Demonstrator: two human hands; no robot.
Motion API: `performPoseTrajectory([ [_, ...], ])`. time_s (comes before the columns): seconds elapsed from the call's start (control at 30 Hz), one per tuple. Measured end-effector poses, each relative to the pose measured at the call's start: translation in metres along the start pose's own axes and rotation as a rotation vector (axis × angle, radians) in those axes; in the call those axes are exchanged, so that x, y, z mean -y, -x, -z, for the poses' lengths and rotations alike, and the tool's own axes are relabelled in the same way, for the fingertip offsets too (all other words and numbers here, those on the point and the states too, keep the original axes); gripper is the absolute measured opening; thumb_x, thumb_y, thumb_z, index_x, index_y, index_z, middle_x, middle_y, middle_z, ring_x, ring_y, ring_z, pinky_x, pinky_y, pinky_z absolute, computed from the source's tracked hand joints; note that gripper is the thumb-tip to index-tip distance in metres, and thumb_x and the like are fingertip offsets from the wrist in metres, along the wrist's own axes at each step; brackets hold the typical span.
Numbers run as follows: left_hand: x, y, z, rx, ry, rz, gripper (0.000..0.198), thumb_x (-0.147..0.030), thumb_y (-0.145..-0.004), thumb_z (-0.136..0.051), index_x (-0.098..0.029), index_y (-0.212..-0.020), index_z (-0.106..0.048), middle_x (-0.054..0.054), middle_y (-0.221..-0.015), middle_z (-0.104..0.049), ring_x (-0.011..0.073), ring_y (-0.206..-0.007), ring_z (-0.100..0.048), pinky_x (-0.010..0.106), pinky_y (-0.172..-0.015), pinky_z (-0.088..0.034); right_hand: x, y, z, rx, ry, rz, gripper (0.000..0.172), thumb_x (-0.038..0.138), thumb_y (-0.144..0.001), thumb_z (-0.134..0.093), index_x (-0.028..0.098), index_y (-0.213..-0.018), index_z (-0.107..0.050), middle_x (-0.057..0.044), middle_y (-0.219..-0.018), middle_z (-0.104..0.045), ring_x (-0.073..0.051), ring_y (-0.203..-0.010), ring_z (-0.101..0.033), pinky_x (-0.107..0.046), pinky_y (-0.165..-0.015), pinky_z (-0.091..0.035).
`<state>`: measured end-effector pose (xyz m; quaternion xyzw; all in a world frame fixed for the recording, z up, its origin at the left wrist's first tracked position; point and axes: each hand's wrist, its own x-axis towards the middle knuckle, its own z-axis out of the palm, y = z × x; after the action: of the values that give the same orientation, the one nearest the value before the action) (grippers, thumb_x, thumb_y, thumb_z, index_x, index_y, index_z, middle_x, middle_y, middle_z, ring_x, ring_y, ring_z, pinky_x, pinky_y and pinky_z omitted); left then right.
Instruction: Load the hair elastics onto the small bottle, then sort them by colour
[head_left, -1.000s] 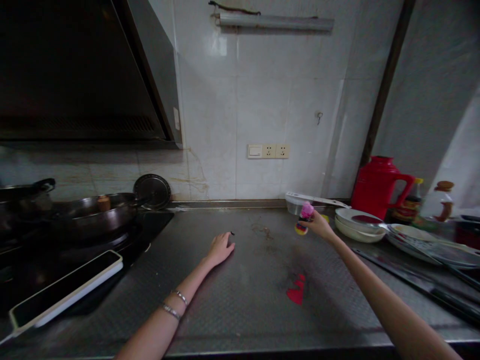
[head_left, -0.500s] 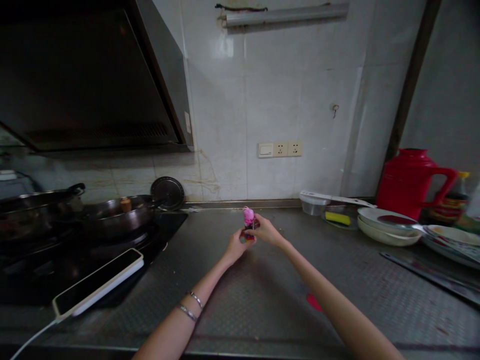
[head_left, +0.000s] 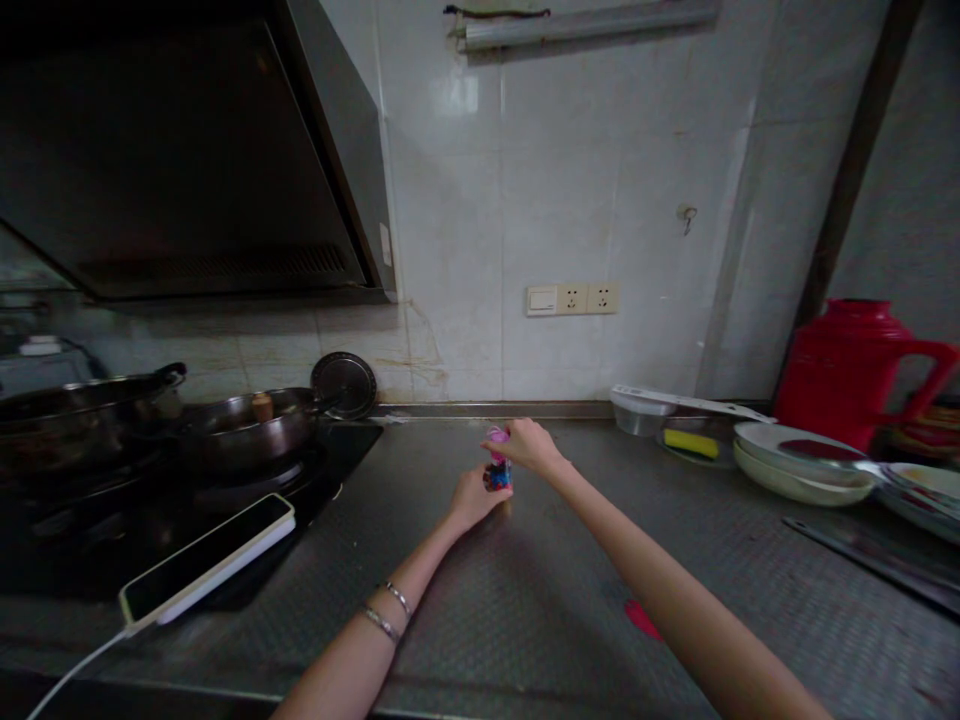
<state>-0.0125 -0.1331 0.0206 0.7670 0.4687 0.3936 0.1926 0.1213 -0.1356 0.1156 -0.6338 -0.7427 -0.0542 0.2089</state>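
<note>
A small bottle-like container (head_left: pixel 498 474) with a blue and red printed body stands upright over the middle of the steel counter. My left hand (head_left: pixel 470 497) is closed round its lower body, thumb across the front. On its pink top (head_left: pixel 496 441), the fingers of my right hand (head_left: pixel 532 446) are pinched, hiding part of it. I cannot make out exactly what kind of container it is. Close to my right forearm, a flat pink-red piece (head_left: pixel 642 618) lies on the counter.
To the left, a phone (head_left: pixel 208 556) with a white cable lies by the stove, where two pans (head_left: pixel 247 440) stand. A red thermos jug (head_left: pixel 840 375), stacked bowls (head_left: pixel 799 480), a yellow sponge (head_left: pixel 691 443), a clear tub (head_left: pixel 640 412) and a long dark utensil (head_left: pixel 862 560) are on the right.
My right hand has moved up from the container's body to its pink top. The left hand stays round the lower part, and more of the blue print shows. The view has shifted slightly.
</note>
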Motion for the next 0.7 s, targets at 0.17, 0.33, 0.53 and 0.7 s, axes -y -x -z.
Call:
performPoseTrajectory([
  [0.17,0.000,-0.001,0.003,0.058,0.024,-0.045,0.032,-0.035,-0.063,-0.062,-0.015,-0.088,-0.064,0.004,-0.083,-0.067,0.0168,-0.072,-0.060,0.025,-0.068,-0.044,0.005,-0.006,0.009,0.087,0.084,0.107,0.049,0.056,-0.072,-0.047,0.013,-0.082,-0.068,-0.017,-0.084,-0.066,-0.024,-0.076,-0.062,-0.025,-0.059,-0.041],
  [0.33,0.002,-0.002,0.005,0.125,0.075,-0.062,0.030,-0.034,-0.065,-0.060,-0.014,-0.087,-0.065,0.004,-0.081,-0.067,0.0162,-0.071,-0.060,0.025,-0.069,-0.043,-0.004,-0.015,0.025,0.262,0.028,0.337,0.038,0.044,-0.072,-0.050,0.013,-0.086,-0.068,-0.011,-0.082,-0.067,-0.020,-0.076,-0.062,-0.023,-0.061,-0.041],
  [0.53,0.000,-0.002,0.006,0.141,0.090,-0.011,0.034,-0.035,-0.063,-0.062,-0.012,-0.088,-0.065,0.006,-0.082,-0.068,0.0178,-0.072,-0.060,0.026,-0.067,-0.044,0.004,-0.018,0.024,0.258,0.009,0.312,0.044,0.046,-0.071,-0.052,0.026,-0.109,-0.061,-0.007,-0.105,-0.064,-0.023,-0.092,-0.060,-0.028,-0.070,-0.045],
  [0.7,0.001,-0.002,0.006,0.134,0.095,-0.052,0.035,-0.034,-0.064,-0.062,-0.013,-0.091,-0.065,0.006,-0.084,-0.068,0.0179,-0.072,-0.060,0.027,-0.069,-0.044,0.021,-0.020,0.017,0.195,0.149,0.063,0.049,0.050,-0.070,-0.053,0.014,-0.100,-0.066,-0.018,-0.100,-0.064,-0.029,-0.092,-0.060,-0.033,-0.072,-0.047],
])
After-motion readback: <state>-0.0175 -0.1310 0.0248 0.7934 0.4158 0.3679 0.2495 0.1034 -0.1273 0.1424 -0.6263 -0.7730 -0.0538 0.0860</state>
